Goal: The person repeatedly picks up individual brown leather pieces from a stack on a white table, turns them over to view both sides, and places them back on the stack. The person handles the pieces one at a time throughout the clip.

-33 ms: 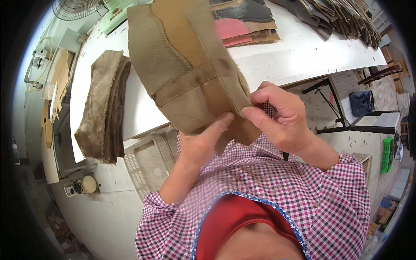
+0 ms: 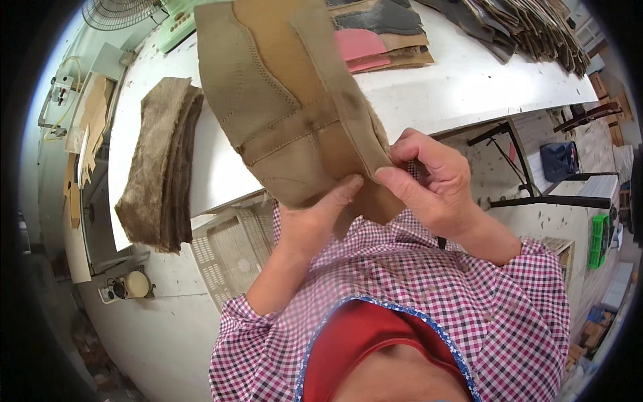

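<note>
Well, far to your left, tall brown sheets (image 2: 94, 134) stand next to the wall. A round wire fan (image 2: 120, 15) is up past them, near the top. Then comes your white table (image 2: 213, 171), and on its left part lies a stack of fuzzy brown pieces (image 2: 155, 167), one on top of another. A pale green thing (image 2: 177, 28) sits at the far left corner. Low down, near the table's front edge, is a light plastic crate (image 2: 234, 254) full of little holes.

In the middle, you hold a big tan piece (image 2: 274, 127) with sewn lines, up in front of you and over the table's edge. Your left hand (image 2: 301, 224) has its thumb pressed flat on the low end; its other fingers are behind, so I cannot tell how they sit. Past the piece is a pile of gray, pink and tan pieces (image 2: 382, 43). Your right hand (image 2: 439, 187) pinches the piece's right edge between thumb and pointer finger, with the other fingers curled in. Farther right, a big heap of dark pieces (image 2: 522, 30) lies on the table, then comes a dark blue bag (image 2: 560, 161) below, and last a bright green basket (image 2: 597, 241).
</note>
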The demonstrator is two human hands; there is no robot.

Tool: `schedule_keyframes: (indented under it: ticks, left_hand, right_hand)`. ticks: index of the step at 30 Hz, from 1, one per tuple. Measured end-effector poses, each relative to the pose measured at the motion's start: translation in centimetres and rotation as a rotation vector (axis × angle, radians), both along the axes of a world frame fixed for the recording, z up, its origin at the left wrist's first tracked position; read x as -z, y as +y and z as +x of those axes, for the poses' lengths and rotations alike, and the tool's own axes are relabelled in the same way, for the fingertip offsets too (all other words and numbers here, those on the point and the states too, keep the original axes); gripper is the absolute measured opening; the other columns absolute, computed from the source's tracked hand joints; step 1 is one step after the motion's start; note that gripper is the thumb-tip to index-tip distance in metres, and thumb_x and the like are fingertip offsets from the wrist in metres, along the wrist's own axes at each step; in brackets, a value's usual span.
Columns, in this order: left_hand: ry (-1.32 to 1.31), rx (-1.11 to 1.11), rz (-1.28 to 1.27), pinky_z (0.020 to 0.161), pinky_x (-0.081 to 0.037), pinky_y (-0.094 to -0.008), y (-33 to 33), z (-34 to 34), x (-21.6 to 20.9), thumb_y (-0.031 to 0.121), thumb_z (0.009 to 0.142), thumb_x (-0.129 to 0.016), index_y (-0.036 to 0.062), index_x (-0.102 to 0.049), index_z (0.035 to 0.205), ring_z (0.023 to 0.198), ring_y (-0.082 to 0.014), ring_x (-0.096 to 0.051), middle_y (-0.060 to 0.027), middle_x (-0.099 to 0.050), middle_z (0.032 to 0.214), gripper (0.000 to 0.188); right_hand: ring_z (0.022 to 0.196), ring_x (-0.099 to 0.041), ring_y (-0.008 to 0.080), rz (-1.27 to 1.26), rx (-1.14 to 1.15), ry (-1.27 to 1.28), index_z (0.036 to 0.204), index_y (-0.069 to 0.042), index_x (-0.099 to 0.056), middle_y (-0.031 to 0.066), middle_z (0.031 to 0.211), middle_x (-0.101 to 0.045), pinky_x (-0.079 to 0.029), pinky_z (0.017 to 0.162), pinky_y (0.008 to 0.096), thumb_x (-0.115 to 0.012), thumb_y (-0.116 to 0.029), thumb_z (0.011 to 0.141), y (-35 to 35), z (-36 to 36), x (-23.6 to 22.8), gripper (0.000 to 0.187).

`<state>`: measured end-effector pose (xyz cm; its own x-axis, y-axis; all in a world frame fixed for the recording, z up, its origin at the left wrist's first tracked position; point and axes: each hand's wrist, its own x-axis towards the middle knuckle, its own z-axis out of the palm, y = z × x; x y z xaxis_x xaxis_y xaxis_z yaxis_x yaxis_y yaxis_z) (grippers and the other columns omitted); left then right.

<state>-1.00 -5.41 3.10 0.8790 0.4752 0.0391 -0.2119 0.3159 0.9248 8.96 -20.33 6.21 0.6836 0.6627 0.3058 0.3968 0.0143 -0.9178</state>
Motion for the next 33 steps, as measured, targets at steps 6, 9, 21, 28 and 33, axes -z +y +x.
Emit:
schedule_keyframes:
  ticks: [6, 9, 21, 28, 33]
  left_hand:
    - [0.042, 0.020, -0.018, 0.082, -0.052, -0.0315, 0.3, -0.1, 0.5, 0.000, 0.081, -0.071, -0.0014, -0.058, 0.115, 0.098, -0.0187, -0.062, -0.0093, -0.065, 0.107, 0.037]
    - [0.018, 0.065, -0.008, 0.083, -0.052, -0.0315, 0.2, -0.2, 1.1, 0.000, 0.082, -0.071, -0.0016, -0.057, 0.117, 0.099, -0.0189, -0.062, -0.0100, -0.064, 0.109, 0.038]
    - [0.120, 0.129, 0.050, 0.084, -0.053, -0.0320, -0.5, 0.6, 1.2, 0.001, 0.083, -0.071, -0.0017, -0.054, 0.119, 0.100, -0.0198, -0.062, -0.0108, -0.063, 0.111, 0.040]
    - [0.147, 0.134, 0.252, 0.082, -0.052, -0.0321, -1.5, 0.8, 1.1, 0.007, 0.082, -0.074, -0.0028, -0.057, 0.115, 0.097, -0.0200, -0.062, -0.0110, -0.064, 0.109, 0.038]
    - [0.165, 0.164, 0.186, 0.082, -0.052, -0.0325, -2.3, 0.9, 1.7, 0.011, 0.082, -0.075, -0.0023, -0.058, 0.114, 0.096, -0.0211, -0.062, -0.0108, -0.064, 0.107, 0.039]
  right_hand:
    - [0.068, -0.053, 0.0069, 0.066, -0.025, 0.382, 0.090, 0.001, -0.059, 0.0037, 0.078, -0.062, -0.044, 0.061, 0.0225, -0.065, -0.005, 0.086, 1.3, 0.0, -1.5, 0.010]
    - [0.071, -0.056, 0.0068, 0.018, -0.065, 0.194, 0.094, 0.001, -0.059, 0.0034, 0.081, -0.063, -0.046, 0.064, 0.0224, -0.065, -0.007, 0.087, 0.8, 0.4, -1.2, 0.012]
    - [0.074, -0.047, 0.0014, 0.113, -0.021, 0.348, 0.101, 0.002, -0.060, -0.0028, 0.088, -0.057, -0.038, 0.064, 0.0148, -0.063, -0.007, 0.091, 0.4, 0.5, 0.1, 0.014]
    - [0.072, -0.053, 0.0019, 0.254, 0.071, 0.290, 0.094, 0.000, -0.060, -0.0006, 0.083, -0.061, -0.044, 0.062, 0.0171, -0.060, -0.005, 0.091, 1.1, 0.7, -0.5, 0.007]
    - [0.077, -0.056, 0.0037, 0.310, 0.056, 0.305, 0.099, 0.002, -0.059, 0.0006, 0.086, -0.062, -0.046, 0.067, 0.0186, -0.059, -0.005, 0.092, 1.6, 1.6, -0.8, 0.009]
